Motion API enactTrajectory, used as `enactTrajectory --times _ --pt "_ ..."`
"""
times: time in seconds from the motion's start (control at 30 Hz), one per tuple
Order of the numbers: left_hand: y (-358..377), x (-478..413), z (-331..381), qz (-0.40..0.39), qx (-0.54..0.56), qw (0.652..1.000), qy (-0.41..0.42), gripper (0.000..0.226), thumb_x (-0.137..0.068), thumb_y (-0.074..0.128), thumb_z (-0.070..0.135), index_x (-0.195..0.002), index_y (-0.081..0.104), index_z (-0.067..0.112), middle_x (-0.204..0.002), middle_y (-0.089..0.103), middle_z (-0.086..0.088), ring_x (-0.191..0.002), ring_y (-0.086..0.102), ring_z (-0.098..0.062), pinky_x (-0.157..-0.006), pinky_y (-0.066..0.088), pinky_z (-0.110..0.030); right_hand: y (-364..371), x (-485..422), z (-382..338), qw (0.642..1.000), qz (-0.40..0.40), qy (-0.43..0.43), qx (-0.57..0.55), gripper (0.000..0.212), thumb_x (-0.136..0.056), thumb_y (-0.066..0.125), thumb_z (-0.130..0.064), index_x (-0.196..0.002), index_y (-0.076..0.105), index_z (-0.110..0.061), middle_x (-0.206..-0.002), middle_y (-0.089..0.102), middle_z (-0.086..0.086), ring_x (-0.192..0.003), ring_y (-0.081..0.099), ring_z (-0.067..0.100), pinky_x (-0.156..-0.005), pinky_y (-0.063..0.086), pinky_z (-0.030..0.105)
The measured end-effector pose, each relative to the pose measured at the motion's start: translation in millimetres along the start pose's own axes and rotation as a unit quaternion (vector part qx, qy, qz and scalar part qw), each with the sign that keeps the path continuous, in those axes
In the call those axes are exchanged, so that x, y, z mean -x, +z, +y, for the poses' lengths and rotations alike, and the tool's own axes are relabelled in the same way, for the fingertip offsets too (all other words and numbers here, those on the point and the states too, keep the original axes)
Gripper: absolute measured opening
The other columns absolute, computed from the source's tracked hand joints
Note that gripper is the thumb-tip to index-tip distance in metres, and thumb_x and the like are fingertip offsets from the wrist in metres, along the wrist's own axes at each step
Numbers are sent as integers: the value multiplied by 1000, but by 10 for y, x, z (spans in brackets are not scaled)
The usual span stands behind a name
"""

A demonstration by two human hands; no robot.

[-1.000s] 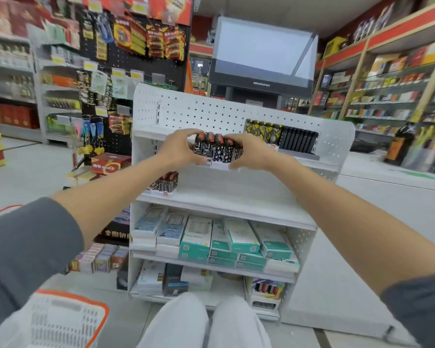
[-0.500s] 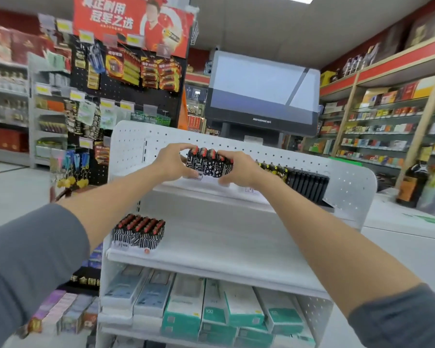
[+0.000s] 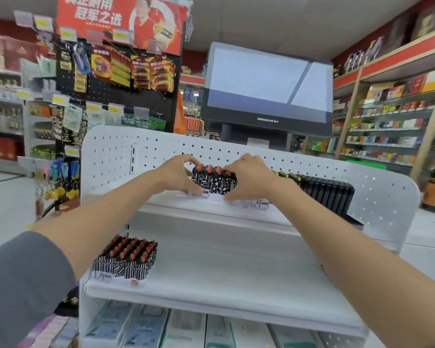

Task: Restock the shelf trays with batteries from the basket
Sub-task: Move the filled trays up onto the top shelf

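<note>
- A white rack (image 3: 106, 151) with a holed back panel fills the middle of the view.
- Behind it stands a dark-framed screen (image 3: 266, 86), its face pale and blank.
- Wall shelves (image 3: 392, 116) of small boxes run along the right side of the shop.
- Up left, a red poster (image 3: 121, 18) tops a black pegboard (image 3: 146, 96) hung with red and yellow packs.
- The rack's middle shelf (image 3: 224, 280) is mostly bare white. Flat pale and teal boxes (image 3: 146, 327) lie on the level under it.
- The top shelf (image 3: 186, 204) is narrower. A black row (image 3: 327, 194) of slim upright items stands at its right end.
- Two bare forearms reach forward and meet at the top shelf. The left one comes out of a grey sleeve (image 3: 23, 285).
- A second block (image 3: 127, 258) of red-capped, black-and-white cells stands upright at the left front of the middle shelf.
- Left hand (image 3: 177, 174): its grip is curled round the left end of the batteries, fingers over the top, thumb low at the front.
- Right hand (image 3: 251, 178): its grip is curled round the right end in the same way.
- The batteries (image 3: 212, 180), a short block of red-capped cells in black-and-white wrap, are upright between the two hands. They sit at the front of the top shelf, left of the black row. Whether their base rests on the shelf cannot be told.
- Small labels (image 3: 260, 204) sit on the top shelf's front edge, just under the right hand.
</note>
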State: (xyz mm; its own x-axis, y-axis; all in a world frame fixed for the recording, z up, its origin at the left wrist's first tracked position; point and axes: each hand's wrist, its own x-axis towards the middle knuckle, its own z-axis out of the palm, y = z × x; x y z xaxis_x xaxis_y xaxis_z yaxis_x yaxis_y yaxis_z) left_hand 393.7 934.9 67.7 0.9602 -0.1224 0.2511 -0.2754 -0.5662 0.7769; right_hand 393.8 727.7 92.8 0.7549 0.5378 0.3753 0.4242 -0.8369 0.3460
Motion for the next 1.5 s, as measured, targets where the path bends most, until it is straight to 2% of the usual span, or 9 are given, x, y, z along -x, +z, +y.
enactTrajectory --times 0.27,0.5,0.6,0.73,0.87,1.03,1.17,1.33,1.5 --pt "148 23 93 14 -12 1000 18 66 -70 87 8 -125 54 23 -115 55 -10 -97 60 -22 -56 49 -20 42 147 147 999 13 15 -46 63 -77 67 -51 -133 54 -25 -106 62 -2 -116 47 26 -99 30 40" --pt "197 110 169 1 2 1000 16 70 -73 85 9 -133 51 21 -122 54 -13 -109 56 -23 -66 53 -25 10 326 118 997 -3 48 -56 70 -86 66 -44 -147 38 -23 -137 53 8 -133 37 25 -111 21 41" --pt "199 223 172 59 -46 997 34 63 -77 83 19 -132 52 19 -119 59 -8 -103 58 -21 -76 48 -28 -6 443 45 995 42 51 -76 66 -87 66 -41 -145 40 -22 -140 51 5 -136 34 25 -112 23 42" --pt "178 602 141 184 -92 971 119 15 -79 79 20 -85 65 17 -83 67 4 -76 62 -11 -73 50 -29 -11 676 -262 974 169 40 -149 29 -91 57 -18 -119 60 -16 -119 59 2 -101 58 23 -85 49 38" --pt "195 1125 -98 227 -66 964 125 21 -76 79 19 -67 60 18 -68 64 6 -64 57 -6 -63 45 -21 92 907 -696 967 178 8 -180 14 -88 54 -15 -101 59 -16 -97 61 -2 -77 57 20 -66 49 35" --pt "223 1494 -880 190 -92 977 37 16 -80 78 17 -91 65 15 -94 67 0 -89 62 -16 -81 49 -29 576 975 -1132 966 66 6 -250 23 -87 56 -20 -110 62 -17 -98 63 -3 -80 56 17 -67 43 28" --pt "217 1476 -1344 157 -127 978 -50 63 -81 79 24 -137 50 14 -140 47 -7 -131 43 -24 -108 34 -35 963 801 -1433 945 -45 26 -323 43 -84 64 -24 -126 58 -20 -119 61 2 -99 59 21 -83 48 31" --pt "329 1136 -1957 133 -111 981 -87 101 -49 80 59 -137 47 24 -130 59 -5 -122 54 -25 -102 46 -47 1261 565 -1589 924 -55 17 -377 54 -82 70 -24 -133 54 -18 -128 54 1 -108 55 17 -92 42 25" --pt "462 955 -1964 174 -111 977 -49 82 -56 91 38 -128 57 19 -118 66 -1 -109 61 -18 -96 50 -37 1398 525 -1503 869 -77 33 -487 65 -82 74 -15 -140 45 -15 -124 49 -9 -105 48 0 -88 30 10"
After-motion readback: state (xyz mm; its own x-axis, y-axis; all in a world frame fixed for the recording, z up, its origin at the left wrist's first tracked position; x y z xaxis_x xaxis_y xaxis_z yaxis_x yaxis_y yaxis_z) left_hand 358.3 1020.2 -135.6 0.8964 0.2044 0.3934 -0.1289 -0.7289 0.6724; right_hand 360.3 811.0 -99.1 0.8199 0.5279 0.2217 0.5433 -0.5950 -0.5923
